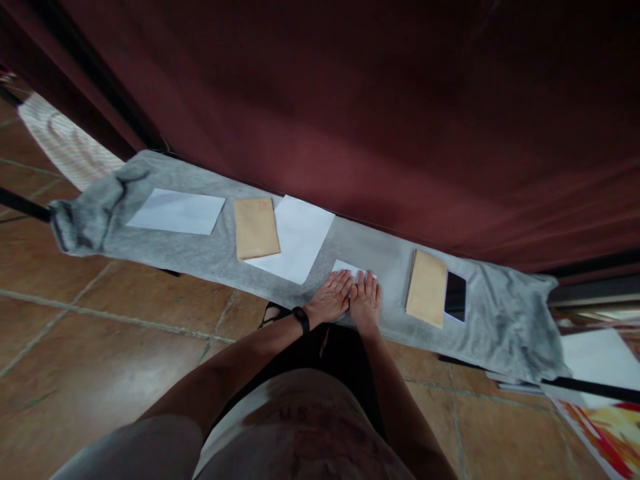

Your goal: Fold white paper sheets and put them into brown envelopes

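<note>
My left hand (331, 297) and my right hand (365, 296) lie side by side, fingers stretched flat, pressing on a small folded white paper (345, 268) on a long table under a grey cloth (210, 257). A black band sits on my left wrist. Only the far corner of the paper shows beyond my fingertips. A brown envelope (427, 288) lies just right of my right hand, with a black phone (455, 296) beside it.
To the left lie a large white sheet (297, 238), another brown envelope (256, 227) overlapping it, and a white sheet (177, 211) farther left. A dark red curtain (400, 120) hangs behind the table. Tiled floor (100, 333) lies below; papers and colourful prints (607, 427) sit at the right.
</note>
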The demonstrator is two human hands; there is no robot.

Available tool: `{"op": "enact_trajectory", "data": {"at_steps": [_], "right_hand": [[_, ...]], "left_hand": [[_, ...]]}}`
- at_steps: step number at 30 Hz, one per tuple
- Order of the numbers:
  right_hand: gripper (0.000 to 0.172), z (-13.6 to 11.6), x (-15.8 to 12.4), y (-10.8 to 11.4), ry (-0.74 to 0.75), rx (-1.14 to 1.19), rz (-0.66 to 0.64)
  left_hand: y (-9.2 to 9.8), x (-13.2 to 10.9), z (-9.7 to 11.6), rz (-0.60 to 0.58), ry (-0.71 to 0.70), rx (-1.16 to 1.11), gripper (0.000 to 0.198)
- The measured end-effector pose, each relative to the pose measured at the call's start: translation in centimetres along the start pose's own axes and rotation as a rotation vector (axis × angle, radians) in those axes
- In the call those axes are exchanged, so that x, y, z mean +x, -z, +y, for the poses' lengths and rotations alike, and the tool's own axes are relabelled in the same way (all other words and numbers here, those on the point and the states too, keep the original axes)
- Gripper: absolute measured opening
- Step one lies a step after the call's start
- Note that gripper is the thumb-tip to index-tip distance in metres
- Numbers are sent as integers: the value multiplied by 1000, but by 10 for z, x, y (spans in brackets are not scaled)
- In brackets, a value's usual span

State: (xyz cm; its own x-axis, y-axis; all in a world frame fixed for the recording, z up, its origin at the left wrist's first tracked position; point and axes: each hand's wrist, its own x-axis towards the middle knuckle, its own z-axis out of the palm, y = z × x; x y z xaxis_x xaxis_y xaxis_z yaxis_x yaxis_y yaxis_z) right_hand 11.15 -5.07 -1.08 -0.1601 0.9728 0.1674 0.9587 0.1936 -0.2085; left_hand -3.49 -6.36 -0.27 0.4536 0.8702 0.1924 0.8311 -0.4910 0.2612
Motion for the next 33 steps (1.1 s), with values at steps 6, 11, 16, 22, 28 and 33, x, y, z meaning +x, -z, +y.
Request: {"op": "enact_trajectory", "data": {"at_steps": [6, 11, 16, 22, 28, 33], "right_hand": [[56, -2, 0, 2, -9, -12, 1], [56, -4, 0, 3, -27, -12, 3], [55, -6, 1, 4, -36, -22, 28], [54, -6, 1, 4, -30, -34, 60], [55, -5, 0, 3, -46, -54, 31], [57, 1, -4, 4, -30, -27, 49]], "left_hand": [[1, 2, -1, -20, 11, -5, 56], [9, 11, -8, -23, 40, -15, 56], [15, 24, -19, -3, 93, -22, 59], [14, 27, -24, 9, 127, -41, 60], [15, 13, -31, 29, 145, -30, 66], [16, 3, -33, 36, 176, -15, 66]]}}
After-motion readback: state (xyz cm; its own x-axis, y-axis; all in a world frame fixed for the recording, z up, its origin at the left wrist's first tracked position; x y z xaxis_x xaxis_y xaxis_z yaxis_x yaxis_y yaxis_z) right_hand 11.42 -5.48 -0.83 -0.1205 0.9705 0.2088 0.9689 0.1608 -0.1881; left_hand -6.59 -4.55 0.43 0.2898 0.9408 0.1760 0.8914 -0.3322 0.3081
